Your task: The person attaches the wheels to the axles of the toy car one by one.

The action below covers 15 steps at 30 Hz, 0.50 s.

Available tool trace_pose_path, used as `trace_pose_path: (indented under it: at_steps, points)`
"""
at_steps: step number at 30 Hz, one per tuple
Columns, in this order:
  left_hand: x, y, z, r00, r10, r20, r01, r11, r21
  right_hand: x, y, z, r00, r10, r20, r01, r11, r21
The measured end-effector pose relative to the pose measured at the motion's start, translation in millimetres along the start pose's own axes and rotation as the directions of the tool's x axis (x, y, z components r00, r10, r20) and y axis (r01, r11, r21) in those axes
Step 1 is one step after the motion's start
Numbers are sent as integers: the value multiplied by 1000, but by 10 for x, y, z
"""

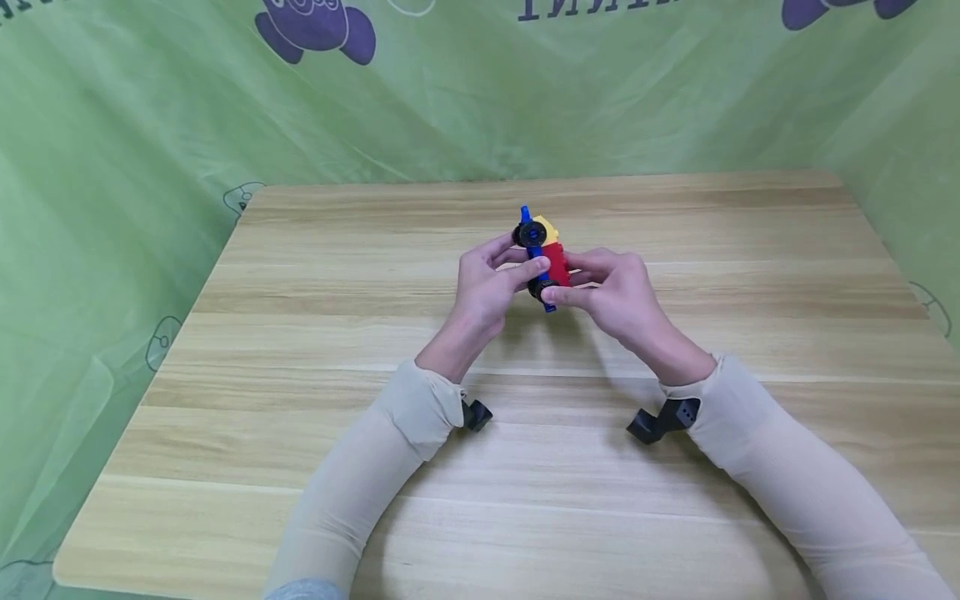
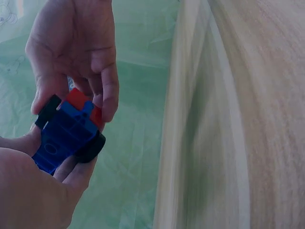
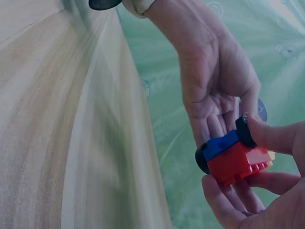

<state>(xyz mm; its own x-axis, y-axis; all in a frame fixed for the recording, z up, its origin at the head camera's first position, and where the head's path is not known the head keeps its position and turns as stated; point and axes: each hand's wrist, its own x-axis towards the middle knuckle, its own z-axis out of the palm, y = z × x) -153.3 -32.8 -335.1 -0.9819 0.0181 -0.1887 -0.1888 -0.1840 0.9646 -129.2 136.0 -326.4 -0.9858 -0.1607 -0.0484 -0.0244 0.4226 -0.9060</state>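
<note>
Both hands hold a small toy brick car above the table. Its blue base carries black wheels. A red block is mounted on the base, and beside it sits a yellow block at the far end. On the left side, my left hand grips the base between thumb and fingers. My right hand pinches the car from the right, its thumb at the near wheel and its fingers against the red block. The car is tilted, with its underside facing the left wrist view.
A wooden table lies beneath both hands. Green sheeting with purple figures hangs behind it and along its sides. Each wrist wears a black camera mount, including one on the right.
</note>
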Motion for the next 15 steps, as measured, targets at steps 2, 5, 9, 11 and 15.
trace_pose_path:
  at_steps: [2, 5, 9, 11, 15]
  points:
    - [-2, 1, 7, 1000, 5, 7, -5, 1000, 24, -7, 0, 0, 1000, 8, -18, -8, 1000, 4]
    - [-4, 9, 11, 1000, 7, 17, -7, 1000, 23, -11, 0, 2, 1000, 7, -30, -7, 1000, -1]
    - [12, 19, -8, 999, 2, 46, -1, 1000, -15, -1, -8, -7, 1000, 3, -28, -4, 1000, -22]
    - [21, 24, -26, 998, -4, 58, 6, 1000, -25, 8, -11, -19, 1000, 11, -21, -11, 999, -31]
    - [38, 31, -62, 997, -16, 79, 18, 1000, -21, 27, -5, -49, 1000, 20, 14, -20, 1000, -16]
